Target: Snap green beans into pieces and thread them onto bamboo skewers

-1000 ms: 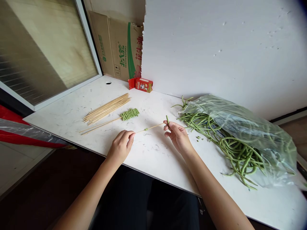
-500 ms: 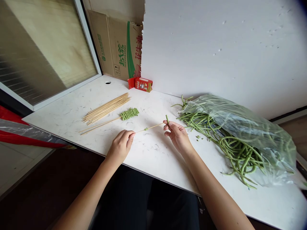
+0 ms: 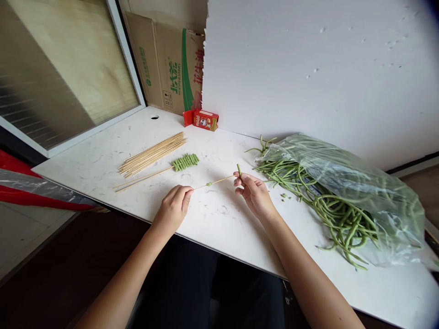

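My left hand [image 3: 173,208] pinches one end of a thin bamboo skewer [image 3: 222,179]. A small green bean piece [image 3: 209,183] sits partway along it. At the skewer's other end, my right hand [image 3: 253,192] pinches a short piece of green bean [image 3: 239,170] between thumb and fingers, held upright where the skewer tip meets it. Whether the tip has gone through is too small to tell. Left of the hands lie a loaded skewer [image 3: 185,162], packed with a row of cut bean pieces, and a bundle of bare skewers [image 3: 152,154].
Long green beans [image 3: 343,219] spill from a clear plastic bag [image 3: 394,201] on the right of the white table [image 3: 219,237]. Bean scraps [image 3: 284,195] lie near my right hand. A red box [image 3: 206,120] and a cardboard carton [image 3: 164,68] stand at the back by the wall.
Almost nothing differs. Both hands keep their grip on the skewer and bean piece in the same place; the bean piece on the skewer looks slightly turned.
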The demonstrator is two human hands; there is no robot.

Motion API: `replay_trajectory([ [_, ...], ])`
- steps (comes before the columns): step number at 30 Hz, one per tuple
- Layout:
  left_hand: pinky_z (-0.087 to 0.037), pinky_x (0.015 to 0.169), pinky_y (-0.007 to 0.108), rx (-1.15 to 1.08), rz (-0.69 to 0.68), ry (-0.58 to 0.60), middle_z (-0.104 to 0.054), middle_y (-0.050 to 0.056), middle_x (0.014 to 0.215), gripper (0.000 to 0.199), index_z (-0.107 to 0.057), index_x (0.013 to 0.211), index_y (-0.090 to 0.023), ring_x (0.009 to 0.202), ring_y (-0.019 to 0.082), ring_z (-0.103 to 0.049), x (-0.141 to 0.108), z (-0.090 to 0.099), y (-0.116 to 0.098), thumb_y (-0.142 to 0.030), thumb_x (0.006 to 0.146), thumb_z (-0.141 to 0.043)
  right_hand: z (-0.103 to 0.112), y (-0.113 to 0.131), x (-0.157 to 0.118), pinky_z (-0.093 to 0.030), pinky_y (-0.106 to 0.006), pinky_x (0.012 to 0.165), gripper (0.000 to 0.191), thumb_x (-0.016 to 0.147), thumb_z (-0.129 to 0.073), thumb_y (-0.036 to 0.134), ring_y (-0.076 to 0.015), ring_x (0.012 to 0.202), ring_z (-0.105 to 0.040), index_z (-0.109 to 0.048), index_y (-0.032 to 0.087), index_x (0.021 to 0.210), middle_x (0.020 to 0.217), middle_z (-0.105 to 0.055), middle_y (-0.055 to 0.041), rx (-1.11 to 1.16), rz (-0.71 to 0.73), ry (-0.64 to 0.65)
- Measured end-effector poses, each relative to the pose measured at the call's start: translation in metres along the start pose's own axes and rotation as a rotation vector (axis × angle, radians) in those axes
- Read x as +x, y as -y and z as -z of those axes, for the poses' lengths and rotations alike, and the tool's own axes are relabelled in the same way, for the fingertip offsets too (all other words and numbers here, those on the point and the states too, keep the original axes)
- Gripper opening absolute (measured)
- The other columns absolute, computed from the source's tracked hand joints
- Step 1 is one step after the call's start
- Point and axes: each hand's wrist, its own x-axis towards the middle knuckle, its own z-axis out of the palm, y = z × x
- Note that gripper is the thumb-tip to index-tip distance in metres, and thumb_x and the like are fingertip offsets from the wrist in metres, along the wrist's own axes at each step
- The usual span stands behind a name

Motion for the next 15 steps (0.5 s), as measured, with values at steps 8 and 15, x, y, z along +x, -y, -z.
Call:
replay_trajectory([
  [8, -0.056, 0.081, 0.033, -0.002, 0.008, 0.013, -0.070, 0.006, 0.094, 0.012, -0.062, 0.109, -0.020, 0.087, 0.019, -0.068, -0.0001, -0.0003, 0.0003, -0.022, 0.107, -0.050, 0.0016, -0.0028, 0.0011, -0.049, -0.029, 0.063, 0.031, 0.087, -0.075, 0.052, -0.0238, 0.101, -0.063, -0.077, 0.023, 0.081, 0.091, -0.068, -0.0075, -0.025, 0.017, -0.010],
  [15, -0.055, 0.077, 0.030, -0.022, 0.011, 0.021, -0.069, 0.006, 0.093, 0.011, -0.062, 0.108, -0.019, 0.085, 0.018, -0.067, -0.0012, 0.0001, 0.0008, -0.021, 0.107, -0.051, 0.0026, -0.0051, 0.0027, -0.049, -0.030, 0.062, 0.032, 0.086, -0.078, 0.051, -0.0242, 0.103, -0.063, -0.077, 0.022, 0.073, 0.103, -0.074, -0.0097, -0.064, 0.058, -0.024],
])
